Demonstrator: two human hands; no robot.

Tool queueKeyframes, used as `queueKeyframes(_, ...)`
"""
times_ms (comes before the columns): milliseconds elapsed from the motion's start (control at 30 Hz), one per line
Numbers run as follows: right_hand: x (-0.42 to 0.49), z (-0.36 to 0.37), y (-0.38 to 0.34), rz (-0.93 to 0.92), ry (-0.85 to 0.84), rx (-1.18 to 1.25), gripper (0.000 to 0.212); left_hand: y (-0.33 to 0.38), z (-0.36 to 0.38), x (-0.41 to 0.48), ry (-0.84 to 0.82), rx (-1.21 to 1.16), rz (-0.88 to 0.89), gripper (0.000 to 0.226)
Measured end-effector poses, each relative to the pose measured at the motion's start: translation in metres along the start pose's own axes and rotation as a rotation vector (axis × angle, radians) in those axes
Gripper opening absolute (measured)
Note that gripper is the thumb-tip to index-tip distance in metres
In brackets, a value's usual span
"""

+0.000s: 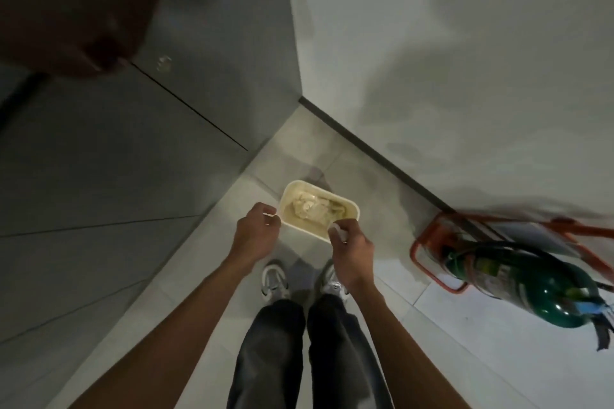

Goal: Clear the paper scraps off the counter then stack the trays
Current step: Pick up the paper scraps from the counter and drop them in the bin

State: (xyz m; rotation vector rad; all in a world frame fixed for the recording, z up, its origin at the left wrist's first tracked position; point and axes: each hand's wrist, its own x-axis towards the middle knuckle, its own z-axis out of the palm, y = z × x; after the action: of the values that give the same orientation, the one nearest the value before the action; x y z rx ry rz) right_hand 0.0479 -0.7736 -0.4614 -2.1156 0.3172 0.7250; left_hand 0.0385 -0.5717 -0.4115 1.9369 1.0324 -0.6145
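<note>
A cream rectangular bin stands on the tiled floor in the corner, with crumpled paper inside it. My left hand hovers at the bin's left rim with its fingers curled on a small white paper scrap. My right hand is over the bin's near right corner and pinches another white scrap. No counter or trays are in view.
Grey cabinet fronts rise on the left and a white wall on the right. A green gas cylinder lies on an orange stand at the right. My shoes stand just before the bin.
</note>
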Motion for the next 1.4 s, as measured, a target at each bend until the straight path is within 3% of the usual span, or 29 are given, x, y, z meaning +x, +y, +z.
queueKeyframes(267, 0.151, 0.103, 0.118, 0.034, -0.156, -0.245, 0.029, -0.087, 0.101, 0.16, -0.053, 0.312, 0.031, 0.057)
queueKeyframes(533, 0.216, 0.148, 0.153, -0.061, -0.245, -0.55, 0.025, -0.104, 0.139, 0.222, 0.015, 0.422, 0.099, 0.049)
queueKeyframes(700, 0.189, 0.131, 0.14, 0.023, -0.271, -0.481, 0.049, -0.104, 0.123, 0.209, -0.026, 0.448, 0.154, 0.05)
queueKeyframes(1000, 0.071, 0.056, 0.052, -0.037, -0.18, -0.477, 0.052, -0.067, 0.048, 0.085, -0.003, 0.457, 0.297, 0.053)
queueKeyframes(1400, -0.203, -0.028, -0.105, -0.422, -0.085, -0.473, 0.042, -0.065, -0.078, -0.23, 0.316, 0.168, 0.411, 0.049)
